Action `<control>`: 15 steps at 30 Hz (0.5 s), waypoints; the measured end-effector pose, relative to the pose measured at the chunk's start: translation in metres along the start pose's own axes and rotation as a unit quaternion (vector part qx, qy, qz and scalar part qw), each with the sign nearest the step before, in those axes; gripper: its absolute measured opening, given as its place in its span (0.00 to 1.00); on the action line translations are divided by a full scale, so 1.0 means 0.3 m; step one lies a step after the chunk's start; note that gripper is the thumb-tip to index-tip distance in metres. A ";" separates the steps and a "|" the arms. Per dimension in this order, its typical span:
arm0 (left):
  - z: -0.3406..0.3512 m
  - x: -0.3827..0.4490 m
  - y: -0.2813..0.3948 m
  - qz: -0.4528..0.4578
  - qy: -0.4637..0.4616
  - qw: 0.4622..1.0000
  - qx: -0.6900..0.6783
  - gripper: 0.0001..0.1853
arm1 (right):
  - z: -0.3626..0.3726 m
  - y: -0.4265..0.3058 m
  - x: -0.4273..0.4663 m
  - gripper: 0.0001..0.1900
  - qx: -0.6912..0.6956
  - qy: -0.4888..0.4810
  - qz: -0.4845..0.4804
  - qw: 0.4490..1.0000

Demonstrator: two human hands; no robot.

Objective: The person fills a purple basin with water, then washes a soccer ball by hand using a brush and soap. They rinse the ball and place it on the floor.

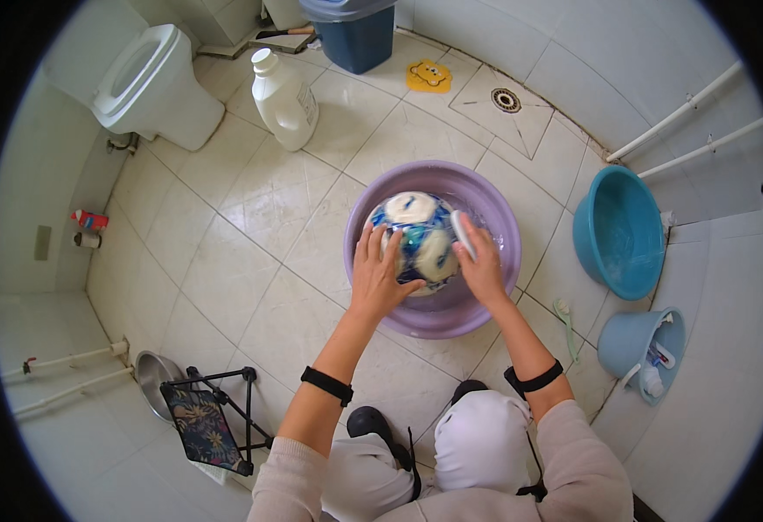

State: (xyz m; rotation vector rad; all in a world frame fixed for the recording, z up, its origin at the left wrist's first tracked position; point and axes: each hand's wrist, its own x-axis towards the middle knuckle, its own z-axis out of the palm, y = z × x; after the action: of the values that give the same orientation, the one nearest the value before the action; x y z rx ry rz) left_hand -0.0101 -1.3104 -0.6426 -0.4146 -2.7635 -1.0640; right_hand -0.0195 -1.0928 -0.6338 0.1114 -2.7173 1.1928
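A wet soccer ball (414, 238) with white and blue patches sits in a round purple plastic basin (432, 327). Water shows around it at the basin's right side. My left hand (379, 269) lies spread over the ball's near left side, fingers apart and touching it. In my right hand (482, 261) is a small white scrub brush (463, 235), held against the ball's right side. The brush's working face is turned to the ball and hidden. Motion blurs part of the ball's surface.
Right of the basin are a green-handled brush (565, 323), a teal basin (616, 235) and a tilted blue bucket (622, 342). A white detergent jug (285, 104) stands beyond, near the toilet (159, 91). A folding stool (208, 424) stands at lower left.
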 end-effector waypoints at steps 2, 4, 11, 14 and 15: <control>0.014 -0.001 -0.002 0.001 -0.037 0.999 0.006 0.55 | 0.015 -0.040 0.000 0.28 -0.012 -0.057 -0.093 0.994; 0.019 -0.017 -0.023 -0.001 -0.056 0.998 0.018 0.51 | 0.028 -0.015 0.011 0.27 -0.012 -0.075 -0.057 0.996; 0.048 -0.079 -0.054 -0.124 -0.066 0.987 -0.080 0.35 | 0.096 0.427 -0.014 0.27 -0.188 -0.010 0.214 0.958; 0.065 -0.131 -0.124 -0.139 -0.084 0.983 -0.085 0.32 | 0.161 0.468 -0.063 0.27 -0.294 -0.084 0.226 0.925; 0.061 -0.132 -0.132 -0.150 -0.090 0.980 -0.099 0.32 | 0.162 0.479 -0.048 0.24 -0.308 -0.108 0.225 0.918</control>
State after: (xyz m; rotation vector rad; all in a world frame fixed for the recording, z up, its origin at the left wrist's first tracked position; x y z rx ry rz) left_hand 0.0147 -1.3341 -0.6906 -0.1195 -2.9559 -1.4468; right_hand -0.0311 -1.0314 -0.7727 -0.5179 -3.2803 0.3412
